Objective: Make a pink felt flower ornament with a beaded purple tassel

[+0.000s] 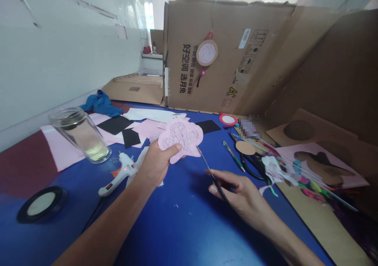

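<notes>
My left hand (156,164) holds up a pink paper cutout (180,138) with a scalloped outline and dark drawn lines, its thumb lying across the lower edge. My right hand (233,189) pinches a thin, dark, pointed tool (213,176), possibly fine scissors. Its metal tip comes very close to the cutout's right edge, but I cannot tell whether they touch. Both hands are above a blue tabletop (177,226).
To the left stand a glass tumbler (79,135) of yellowish liquid, a white hot glue gun (118,175) and a black tape roll (41,204). Pink and black paper sheets (131,137) lie ahead. Tools and scraps are heaped on the right, before a cardboard panel (224,53).
</notes>
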The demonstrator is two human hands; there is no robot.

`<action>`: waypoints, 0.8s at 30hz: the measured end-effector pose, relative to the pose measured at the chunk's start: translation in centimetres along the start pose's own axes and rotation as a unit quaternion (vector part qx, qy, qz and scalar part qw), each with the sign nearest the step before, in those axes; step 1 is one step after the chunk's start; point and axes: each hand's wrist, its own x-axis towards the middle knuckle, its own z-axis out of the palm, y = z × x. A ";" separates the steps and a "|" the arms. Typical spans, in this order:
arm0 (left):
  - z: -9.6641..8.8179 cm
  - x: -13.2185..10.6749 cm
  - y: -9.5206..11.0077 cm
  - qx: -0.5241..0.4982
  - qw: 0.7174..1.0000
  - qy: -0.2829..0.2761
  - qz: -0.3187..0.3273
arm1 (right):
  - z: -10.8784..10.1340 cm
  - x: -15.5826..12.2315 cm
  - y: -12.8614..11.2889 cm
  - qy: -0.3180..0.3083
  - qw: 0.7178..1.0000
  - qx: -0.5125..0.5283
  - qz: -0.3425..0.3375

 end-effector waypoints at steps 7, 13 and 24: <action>-0.5 0.2 0.3 0.003 1.000 -0.016 -0.010 | -0.3 0.0 0.1 -0.022 0.999 -0.030 -0.016; -0.8 0.5 0.5 -0.007 0.999 -0.031 -0.011 | -0.4 -0.2 0.3 -0.025 0.998 -0.041 -0.036; -1.4 0.8 0.4 0.027 0.999 -0.027 -0.013 | -0.4 -0.3 0.1 -0.034 0.998 -0.032 -0.033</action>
